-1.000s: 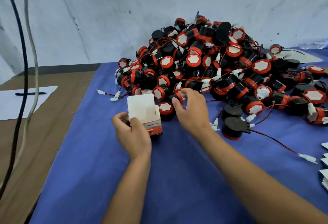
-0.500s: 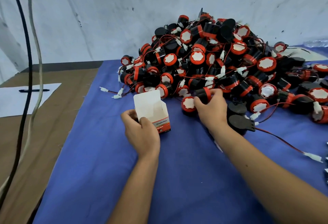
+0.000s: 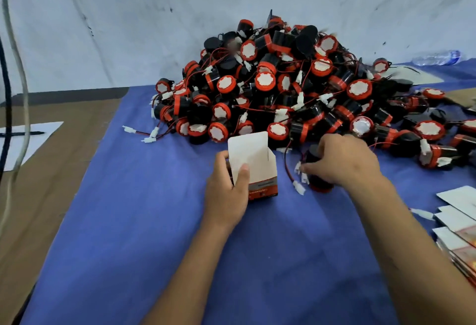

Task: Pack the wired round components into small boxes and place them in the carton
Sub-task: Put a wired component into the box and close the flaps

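Note:
A big pile of black and red round components (image 3: 296, 87) with red wires and white plugs lies on the blue cloth (image 3: 154, 234) against the wall. My left hand (image 3: 228, 190) holds a small white and orange box (image 3: 253, 167) upright on the cloth, its top flap raised. Just right of the box, my right hand (image 3: 342, 161) grips one black and red component (image 3: 318, 179), whose wire and white plugs (image 3: 298, 187) dangle toward the box. No carton is in view.
Flat folded box blanks (image 3: 458, 221) are stacked at the right edge. A white sheet with a pen (image 3: 23, 134) lies on the brown board at left, crossed by hanging cables (image 3: 15, 67). A plastic bottle (image 3: 438, 57) lies at the far right by the wall.
My right hand has pulled one component out of the pile's front edge and brought it back beside the box. My left hand still holds the box in about the same spot.

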`<state>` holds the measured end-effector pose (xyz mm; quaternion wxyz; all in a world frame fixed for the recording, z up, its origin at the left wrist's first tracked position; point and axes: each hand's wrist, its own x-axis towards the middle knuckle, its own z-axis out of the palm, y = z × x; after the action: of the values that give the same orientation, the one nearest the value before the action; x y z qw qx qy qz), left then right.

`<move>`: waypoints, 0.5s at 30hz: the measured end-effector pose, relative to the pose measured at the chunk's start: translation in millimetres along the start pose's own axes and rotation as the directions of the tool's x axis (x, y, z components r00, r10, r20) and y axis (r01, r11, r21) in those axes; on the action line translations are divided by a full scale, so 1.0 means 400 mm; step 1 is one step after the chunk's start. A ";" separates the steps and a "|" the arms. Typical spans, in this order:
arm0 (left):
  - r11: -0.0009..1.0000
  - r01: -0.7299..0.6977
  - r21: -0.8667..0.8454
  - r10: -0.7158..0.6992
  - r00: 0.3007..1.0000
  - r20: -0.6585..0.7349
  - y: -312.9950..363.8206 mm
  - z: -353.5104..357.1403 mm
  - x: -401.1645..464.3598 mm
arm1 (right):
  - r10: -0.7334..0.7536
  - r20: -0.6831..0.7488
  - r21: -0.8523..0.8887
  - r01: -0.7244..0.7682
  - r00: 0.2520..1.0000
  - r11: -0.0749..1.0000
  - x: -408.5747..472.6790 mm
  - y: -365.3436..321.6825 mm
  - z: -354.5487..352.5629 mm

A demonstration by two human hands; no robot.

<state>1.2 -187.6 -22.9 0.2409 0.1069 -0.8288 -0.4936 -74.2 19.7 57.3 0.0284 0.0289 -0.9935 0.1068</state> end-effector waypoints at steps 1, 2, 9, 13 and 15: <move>0.998 -0.040 0.038 0.039 0.999 0.028 0.001 0.005 -0.005 | -0.004 0.103 -0.026 0.006 0.995 1.000 -0.010 0.020 -0.004; 0.996 -0.066 0.064 0.063 0.997 0.051 0.004 0.008 -0.010 | -0.018 0.179 -0.042 0.026 0.984 0.999 -0.020 0.031 -0.001; 0.999 -0.038 0.039 0.036 0.999 0.033 0.021 -0.008 -0.014 | -0.172 -0.167 0.627 0.239 0.971 0.741 -0.039 0.028 0.053; 1.000 0.003 -0.005 -0.003 0.999 0.037 0.023 -0.010 -0.016 | -0.251 -0.084 0.983 0.122 0.964 0.140 -0.089 -0.037 0.046; 1.000 -0.007 0.020 0.006 0.999 0.048 0.031 -0.007 -0.017 | -0.358 0.005 0.999 0.012 0.934 0.044 -0.112 -0.067 0.042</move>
<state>9.3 -180.6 -13.0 0.2213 0.0949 -0.8397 -0.4868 -28.8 -7.9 43.7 -0.1121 0.1825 -0.6339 0.7432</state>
